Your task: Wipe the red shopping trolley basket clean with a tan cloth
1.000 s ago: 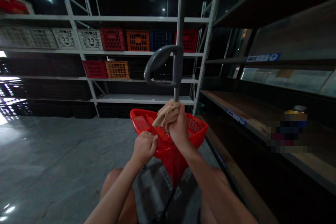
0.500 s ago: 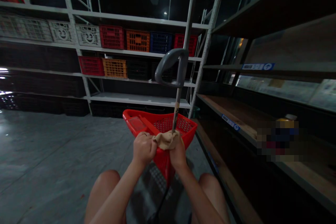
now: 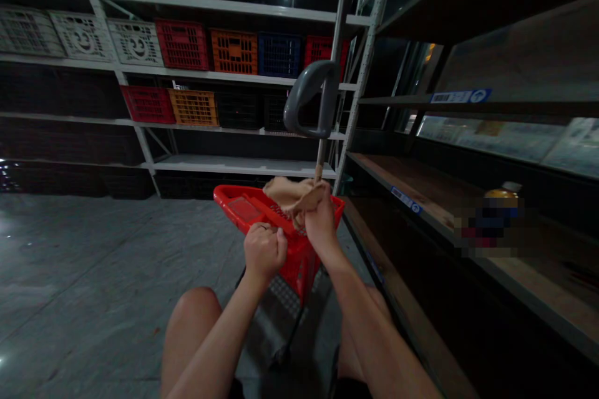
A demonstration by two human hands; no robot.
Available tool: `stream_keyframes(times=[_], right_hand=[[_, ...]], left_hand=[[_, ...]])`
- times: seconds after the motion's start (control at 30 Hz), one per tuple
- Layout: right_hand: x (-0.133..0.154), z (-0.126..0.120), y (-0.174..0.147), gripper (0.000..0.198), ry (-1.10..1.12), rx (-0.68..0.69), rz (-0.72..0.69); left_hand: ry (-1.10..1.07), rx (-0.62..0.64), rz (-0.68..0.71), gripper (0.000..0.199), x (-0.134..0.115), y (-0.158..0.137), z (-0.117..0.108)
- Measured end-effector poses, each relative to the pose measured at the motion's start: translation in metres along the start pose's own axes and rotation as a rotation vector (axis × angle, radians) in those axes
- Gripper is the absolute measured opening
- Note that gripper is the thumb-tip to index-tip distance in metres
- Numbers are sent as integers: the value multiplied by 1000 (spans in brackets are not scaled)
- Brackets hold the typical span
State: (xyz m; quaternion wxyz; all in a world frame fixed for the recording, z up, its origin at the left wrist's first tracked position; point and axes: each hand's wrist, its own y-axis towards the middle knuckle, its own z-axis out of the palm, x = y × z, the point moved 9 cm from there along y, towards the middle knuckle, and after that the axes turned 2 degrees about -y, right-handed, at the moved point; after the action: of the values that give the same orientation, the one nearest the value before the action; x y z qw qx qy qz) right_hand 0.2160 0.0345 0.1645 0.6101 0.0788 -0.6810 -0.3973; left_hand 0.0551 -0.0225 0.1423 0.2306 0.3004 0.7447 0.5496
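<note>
A small red plastic shopping cart (image 3: 243, 209) stands before my knees, its basket perforated. From it rises a metal pole (image 3: 337, 31) with a grey loop handle (image 3: 299, 103) partway up. My right hand (image 3: 322, 224) is closed on a beige cloth (image 3: 294, 194), which is bunched against the lower pole and spreads leftward over the basket. My left hand (image 3: 262, 251) is closed at the basket's near left rim and appears to grip it; the cloth is apart from it. The fingertips of both hands are mostly hidden.
White metal racks hold coloured crates (image 3: 234, 53) behind the cart. Close on the right runs a wooden shelf unit (image 3: 374, 168) with blue-and-white labels. A yellow-topped bottle (image 3: 503, 196), partly blurred out, stands on it. Grey floor (image 3: 107, 274) lies to the left.
My right hand has moved up the pole with the cloth, which now spreads wider. The left hand has come off the cloth and stays by the rim. The view has tilted down slightly.
</note>
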Motion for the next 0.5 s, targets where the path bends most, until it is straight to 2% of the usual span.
stream_keyframes(times=[0.03, 0.1, 0.2, 0.27, 0.4, 0.5], right_hand=[[-23, -4, -25, 45, 22, 20, 86], [-55, -9, -66, 38, 108, 51, 160], [-70, -12, -85, 34, 180, 28, 189], [-57, -7, -68, 32, 158, 16, 173], [7, 2, 5, 37, 76, -29, 8], [35, 6, 38, 46, 98, 24, -71]], left_hand=[[1, 7, -4, 46, 0, -1, 1], [-6, 29, -18, 44, 1, -2, 3], [-12, 47, -36, 43, 1, -3, 5], [-5, 36, -37, 43, 1, -3, 4], [12, 41, -46, 45, 0, -2, 7], [14, 48, -42, 46, -1, -3, 9]])
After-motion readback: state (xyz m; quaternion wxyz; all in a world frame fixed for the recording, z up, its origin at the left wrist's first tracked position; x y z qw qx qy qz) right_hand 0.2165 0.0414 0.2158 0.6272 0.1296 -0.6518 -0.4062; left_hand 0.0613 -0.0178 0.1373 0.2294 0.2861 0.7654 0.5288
